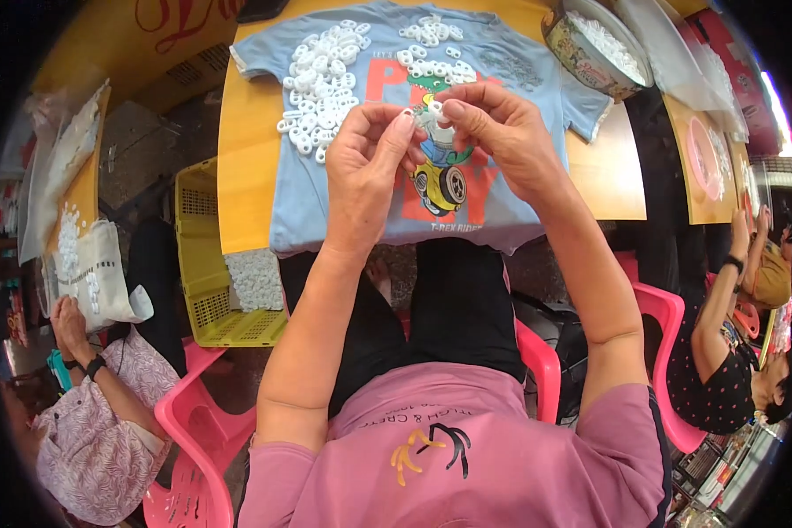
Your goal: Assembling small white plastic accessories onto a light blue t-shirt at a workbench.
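Over the middle of a pale blue printed T-shirt [299, 207], both my hands are raised with their fingertips close together. My right hand [500, 132] pinches a small white plastic piece [436, 107] between thumb and index finger. Just left of it, my left hand [370, 150] is closed in a pinch too; what sits at its fingertips is too small to make out. Left of my hands spreads a large heap of white oval plastic pieces with holes [321, 79]. Beyond my fingers lie two smaller groups of similar white pieces [431, 32].
The shirt covers much of a yellow wooden table [616, 172]. At its back right stands a round tin [590, 53] of white pieces. A yellow crate [198, 264] and a bag of white pieces [255, 280] are below left. People on pink chairs [202, 422] sit at both sides.
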Demonstrator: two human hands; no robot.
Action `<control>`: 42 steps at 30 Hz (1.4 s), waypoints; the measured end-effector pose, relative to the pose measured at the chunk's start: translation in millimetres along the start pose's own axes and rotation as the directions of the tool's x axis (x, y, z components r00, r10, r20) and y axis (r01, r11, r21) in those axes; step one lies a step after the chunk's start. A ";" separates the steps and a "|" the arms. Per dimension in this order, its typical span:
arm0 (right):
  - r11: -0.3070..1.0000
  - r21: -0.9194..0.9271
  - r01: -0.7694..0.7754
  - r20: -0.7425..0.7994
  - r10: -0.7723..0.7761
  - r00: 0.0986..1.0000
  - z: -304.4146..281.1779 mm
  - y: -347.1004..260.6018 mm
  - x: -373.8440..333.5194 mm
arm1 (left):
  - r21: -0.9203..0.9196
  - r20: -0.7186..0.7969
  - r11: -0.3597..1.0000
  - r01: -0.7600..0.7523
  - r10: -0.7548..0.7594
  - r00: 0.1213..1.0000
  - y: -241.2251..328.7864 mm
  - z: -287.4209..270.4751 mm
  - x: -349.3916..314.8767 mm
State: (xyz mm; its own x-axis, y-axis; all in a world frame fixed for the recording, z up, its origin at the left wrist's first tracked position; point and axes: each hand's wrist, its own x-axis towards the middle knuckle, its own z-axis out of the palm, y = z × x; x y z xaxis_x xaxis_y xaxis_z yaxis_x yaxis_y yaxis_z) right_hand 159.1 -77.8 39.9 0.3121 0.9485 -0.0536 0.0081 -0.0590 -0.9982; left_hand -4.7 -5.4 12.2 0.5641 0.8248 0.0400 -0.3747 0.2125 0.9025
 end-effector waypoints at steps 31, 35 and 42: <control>0.961 -0.065 0.268 -0.143 -0.275 0.951 27.7 14.9 -15.0 | 0.034 0.017 0.999 -0.006 0.006 1.000 -1.8 -1.4 -1.2; 0.966 -0.067 0.250 -0.167 -0.258 0.952 32.2 16.0 -15.4 | 0.014 0.018 1.000 0.007 -0.007 1.000 -2.9 -2.0 0.5; 0.917 -0.158 0.367 -0.197 -0.393 0.898 39.2 25.4 -14.4 | -0.025 0.023 1.000 -0.005 0.005 1.000 -4.6 -3.4 1.2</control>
State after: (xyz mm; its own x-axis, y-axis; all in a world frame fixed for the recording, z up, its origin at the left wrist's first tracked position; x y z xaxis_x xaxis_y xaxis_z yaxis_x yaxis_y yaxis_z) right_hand 117.6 -80.8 14.3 0.4642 0.8139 0.3494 0.2720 0.2444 -0.9308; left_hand -4.7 -3.6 6.7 0.5785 0.8138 0.0545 -0.3960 0.2219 0.8910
